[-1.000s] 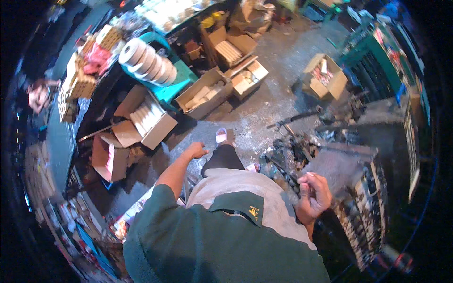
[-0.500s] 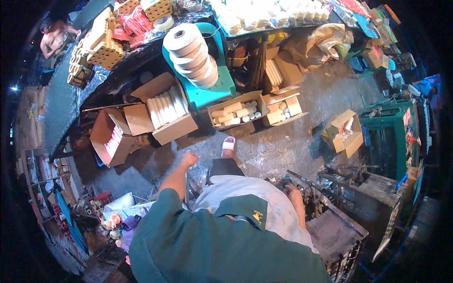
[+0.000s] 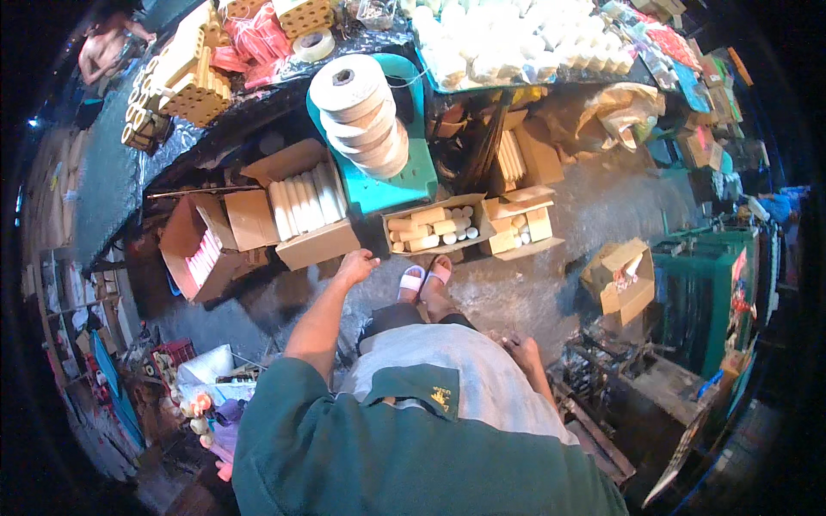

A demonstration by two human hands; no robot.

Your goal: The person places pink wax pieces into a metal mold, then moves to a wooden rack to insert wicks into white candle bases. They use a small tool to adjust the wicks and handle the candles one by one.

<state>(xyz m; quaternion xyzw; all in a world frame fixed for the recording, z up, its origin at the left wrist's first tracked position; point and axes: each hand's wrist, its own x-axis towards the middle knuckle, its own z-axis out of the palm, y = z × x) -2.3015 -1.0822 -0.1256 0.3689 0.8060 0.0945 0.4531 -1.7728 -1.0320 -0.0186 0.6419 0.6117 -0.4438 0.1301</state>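
My left hand [image 3: 357,266] is held out in front of me with its fingers loosely bent and nothing in them. From above, it overlaps the front edge of an open carton of long white rods [image 3: 311,245]. To its right stands a carton of short cream cylinders [image 3: 437,225]. My right hand [image 3: 523,351] hangs beside my body, near a dark metal machine [image 3: 594,361]. Its fingers look apart and hold nothing I can see, though they are dark and slightly blurred. My sandalled feet [image 3: 422,279] are on the floor between the two hands.
A teal plastic stool [image 3: 413,168] bears large twine spools [image 3: 360,116]. Ahead, a workbench holds white pieces [image 3: 516,39] and perforated yellow blocks [image 3: 191,95]. More cartons [image 3: 200,248] line its foot; another carton [image 3: 624,279] stands right. A person [image 3: 107,52] is at far left.
I have stepped forward, and both feet now show. My left hand has moved ahead to the cartons, its fingers less curled. My right hand has come away from the machine slightly.
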